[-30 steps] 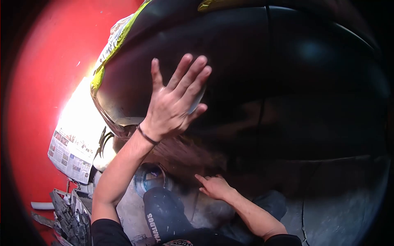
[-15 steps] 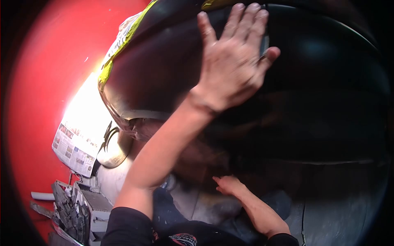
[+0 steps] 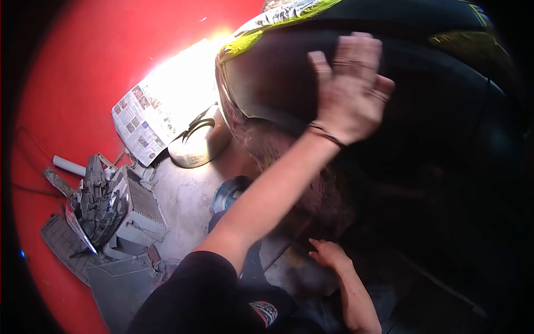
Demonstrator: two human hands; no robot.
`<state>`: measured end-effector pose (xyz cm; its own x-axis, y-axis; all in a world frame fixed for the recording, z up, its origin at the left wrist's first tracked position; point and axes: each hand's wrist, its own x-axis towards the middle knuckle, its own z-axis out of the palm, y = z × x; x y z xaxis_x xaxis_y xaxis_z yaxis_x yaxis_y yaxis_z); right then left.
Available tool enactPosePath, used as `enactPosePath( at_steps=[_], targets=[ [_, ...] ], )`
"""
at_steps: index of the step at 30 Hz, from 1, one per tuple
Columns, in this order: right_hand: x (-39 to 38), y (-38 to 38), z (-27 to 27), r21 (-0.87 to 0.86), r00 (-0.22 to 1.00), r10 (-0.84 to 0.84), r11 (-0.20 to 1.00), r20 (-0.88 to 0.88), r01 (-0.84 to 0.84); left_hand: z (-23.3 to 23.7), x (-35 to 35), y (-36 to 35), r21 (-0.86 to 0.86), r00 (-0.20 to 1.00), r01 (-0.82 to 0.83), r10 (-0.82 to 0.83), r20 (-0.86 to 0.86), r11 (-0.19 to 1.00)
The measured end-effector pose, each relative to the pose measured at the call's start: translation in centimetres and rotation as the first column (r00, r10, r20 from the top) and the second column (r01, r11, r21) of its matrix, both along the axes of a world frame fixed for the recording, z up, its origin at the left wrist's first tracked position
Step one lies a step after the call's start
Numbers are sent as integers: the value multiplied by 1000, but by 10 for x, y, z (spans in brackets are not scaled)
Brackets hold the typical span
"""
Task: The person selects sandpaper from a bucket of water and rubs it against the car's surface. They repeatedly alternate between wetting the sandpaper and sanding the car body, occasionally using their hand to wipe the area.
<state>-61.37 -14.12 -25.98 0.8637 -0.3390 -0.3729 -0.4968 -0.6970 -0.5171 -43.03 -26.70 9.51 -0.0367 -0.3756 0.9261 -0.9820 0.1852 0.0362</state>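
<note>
My left hand (image 3: 353, 92) lies palm down against a dark, curved car body panel (image 3: 278, 72). Its fingers are stretched out, blurred by motion, with the little finger spread apart. Whatever may lie under the palm is hidden. A dark band circles that wrist. Lower down, my right hand (image 3: 331, 254) hangs in front of the shaded lower part, holding nothing visible, its forefinger extended. Yellow-green masking material (image 3: 243, 44) edges the panel at its upper left, and another yellow patch (image 3: 467, 44) shows at the upper right.
Newspaper sheets (image 3: 139, 119) lie on the red surface (image 3: 111, 55) at the left, beside a rounded metallic part (image 3: 192, 147). A heap of dark and grey plastic parts (image 3: 105, 200) stands at lower left. A round blue-grey object (image 3: 225, 195) sits near my leg.
My view has swung right, so the panel's edge and the heap show further in. My left hand stays at the panel, moving; a pale strip beside its forefinger no longer shows.
</note>
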Motion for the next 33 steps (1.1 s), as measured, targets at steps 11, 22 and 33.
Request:
enactPosePath(
  at_steps=[11, 22, 33],
  targets=[
    [-16, -6, -25, 21, 994, -66, 998, 86, 64, -35, -9, 27, 141, 998, 9, -19, 67, 990],
    [-26, 0, -13, -60, 996, -84, 994, 42, 86, -95, -23, 48, 142, 994, 72, -59, -93, 987],
    [-7, 10, 11, -132, 998, -62, 989, -1, 61, -8, 30, 24, 288, 753, 116, -273, 599, 951]
  ],
)
